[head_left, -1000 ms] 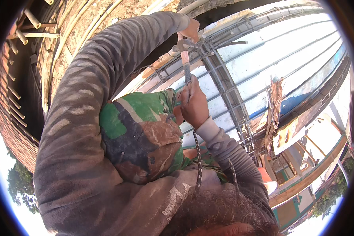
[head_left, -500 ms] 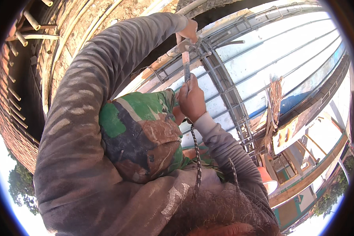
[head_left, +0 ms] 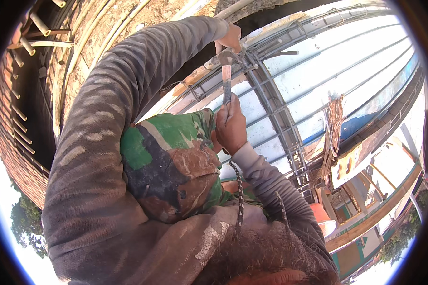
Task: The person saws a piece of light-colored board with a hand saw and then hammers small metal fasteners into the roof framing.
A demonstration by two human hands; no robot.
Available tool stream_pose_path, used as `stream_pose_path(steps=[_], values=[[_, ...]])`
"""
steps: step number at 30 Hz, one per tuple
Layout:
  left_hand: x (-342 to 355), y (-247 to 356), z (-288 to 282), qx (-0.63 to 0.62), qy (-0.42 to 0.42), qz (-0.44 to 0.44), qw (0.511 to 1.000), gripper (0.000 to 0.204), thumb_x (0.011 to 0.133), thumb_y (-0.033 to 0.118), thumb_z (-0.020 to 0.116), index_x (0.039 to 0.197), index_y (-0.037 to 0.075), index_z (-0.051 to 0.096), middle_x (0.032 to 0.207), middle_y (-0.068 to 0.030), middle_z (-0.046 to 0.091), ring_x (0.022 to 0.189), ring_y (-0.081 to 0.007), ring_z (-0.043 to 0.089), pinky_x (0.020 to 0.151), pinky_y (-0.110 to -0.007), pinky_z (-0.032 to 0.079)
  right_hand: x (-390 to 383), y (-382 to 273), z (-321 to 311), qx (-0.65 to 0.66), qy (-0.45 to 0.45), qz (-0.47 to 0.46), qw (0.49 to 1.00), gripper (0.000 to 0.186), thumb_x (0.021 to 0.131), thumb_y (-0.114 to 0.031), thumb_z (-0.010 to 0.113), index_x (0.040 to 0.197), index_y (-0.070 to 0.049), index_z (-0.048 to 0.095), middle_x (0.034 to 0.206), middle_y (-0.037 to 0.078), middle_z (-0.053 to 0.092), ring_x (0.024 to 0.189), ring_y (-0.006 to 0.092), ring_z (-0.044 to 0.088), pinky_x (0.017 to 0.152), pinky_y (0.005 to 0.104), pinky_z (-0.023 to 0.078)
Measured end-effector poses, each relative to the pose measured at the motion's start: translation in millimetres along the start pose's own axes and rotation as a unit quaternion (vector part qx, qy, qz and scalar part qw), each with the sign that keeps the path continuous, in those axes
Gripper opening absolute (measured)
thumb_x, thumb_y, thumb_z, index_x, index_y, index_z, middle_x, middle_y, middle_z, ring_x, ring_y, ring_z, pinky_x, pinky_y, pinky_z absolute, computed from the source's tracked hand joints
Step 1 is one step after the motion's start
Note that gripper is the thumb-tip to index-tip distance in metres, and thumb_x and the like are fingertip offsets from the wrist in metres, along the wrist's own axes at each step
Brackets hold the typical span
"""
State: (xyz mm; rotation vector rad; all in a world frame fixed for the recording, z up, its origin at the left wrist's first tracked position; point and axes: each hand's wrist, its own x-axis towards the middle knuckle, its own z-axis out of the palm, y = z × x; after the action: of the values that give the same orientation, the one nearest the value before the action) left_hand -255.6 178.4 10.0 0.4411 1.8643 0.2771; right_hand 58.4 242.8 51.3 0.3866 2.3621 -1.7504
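Note:
My right hand (head_left: 231, 124) is wrapped round the lower handle of a hammer (head_left: 227, 78), which stands roughly upright in the picture. A thin dark sliver, perhaps a nail or wire, shows along its fingers. At the far side, my left hand (head_left: 230, 38) reaches out with curled fingers just above the hammer's head. What those fingers hold is hidden. Both are close to a junction of tied steel bars (head_left: 252, 61) at the corner of the pale deck. My knee, in camouflage trousers (head_left: 171, 161), is bent between my arms.
Grey rebar runs across white deck panels (head_left: 314, 71) on the right. A bundle of brown twigs (head_left: 334, 128) stands upright there. An orange bucket-like thing (head_left: 322, 219) is by my right forearm. Bamboo poles (head_left: 109, 33) and a tiled roof (head_left: 14, 147) lie to the left.
The hammer and both hands hold nearly the same pose. The whole view has shifted very slightly, and the right hand sits a touch further right and lower.

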Motion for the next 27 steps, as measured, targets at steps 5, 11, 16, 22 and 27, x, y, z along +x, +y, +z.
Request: stream_pose_path(steps=[5, 11, 16, 22, 27], values=[[31.6, -34.0, 9.5, 0.025, 0.073, 0.044, 0.996, 0.041, 0.080, 0.035, 0.080, 0.079, -0.004, 0.070, 0.079, -0.0153, 0.070, 0.068, -0.0305, 0.076, 0.056, -0.041, 0.058, 2.1, -18.4, -17.4, -0.040, -0.103, 0.013, 0.994, 0.050, 0.101, -0.016, 0.051, 0.146, 0.002, 0.043, 0.098, 0.026, 0.067, 0.092, 0.0492, 0.063, 0.084, 0.0571, 0.045], [12.5, -11.2, 0.9, -0.003, -0.008, -0.002, 1.000, 0.051, 0.081, 0.023, 0.077, 0.115, -0.013, 0.067, 0.118, -0.0237, 0.071, 0.088, -0.0409, 0.077, 0.077, -0.042, 0.068, -3.4, -30.0, -48.8, -0.014, -0.099, 0.008, 0.995, 0.052, 0.102, -0.015, 0.052, 0.150, 0.001, 0.040, 0.102, 0.028, 0.067, 0.098, 0.0504, 0.065, 0.084, 0.0545, 0.052], [8.5, -5.9, 5.9, -0.026, 0.032, 0.005, 0.999, 0.046, 0.082, 0.031, 0.078, 0.101, -0.009, 0.069, 0.105, -0.0197, 0.068, 0.086, -0.0347, 0.074, 0.070, -0.043, 0.068, -14.8, -25.4, -56.8, -0.049, -0.110, -0.010, 0.993, 0.049, 0.105, -0.013, 0.049, 0.150, 0.005, 0.042, 0.106, 0.026, 0.070, 0.095, 0.0470, 0.069, 0.084, 0.0449, 0.055], [13.7, -9.5, 7.9, -0.057, 0.057, -0.001, 0.997, 0.060, 0.083, 0.050, 0.077, 0.091, -0.009, 0.069, 0.104, -0.0152, 0.066, 0.091, -0.0292, 0.071, 0.067, -0.041, 0.069, -19.2, -41.8, -66.9, 0.031, -0.114, -0.001, 0.993, 0.058, 0.097, -0.006, 0.051, 0.152, 0.009, 0.038, 0.132, 0.030, 0.062, 0.114, 0.0482, 0.063, 0.100, 0.0438, 0.050], [15.0, -8.3, 6.6, -0.026, 0.071, 0.003, 0.997, 0.072, 0.086, 0.051, 0.070, 0.112, -0.016, 0.069, 0.115, -0.0244, 0.073, 0.089, -0.0374, 0.077, 0.075, -0.043, 0.067, 14.6, -67.5, -59.0, 0.044, -0.139, 0.022, 0.989, 0.066, 0.095, -0.010, 0.053, 0.155, 0.008, 0.033, 0.112, 0.032, 0.062, 0.102, 0.0465, 0.064, 0.091, 0.0498, 0.051]])
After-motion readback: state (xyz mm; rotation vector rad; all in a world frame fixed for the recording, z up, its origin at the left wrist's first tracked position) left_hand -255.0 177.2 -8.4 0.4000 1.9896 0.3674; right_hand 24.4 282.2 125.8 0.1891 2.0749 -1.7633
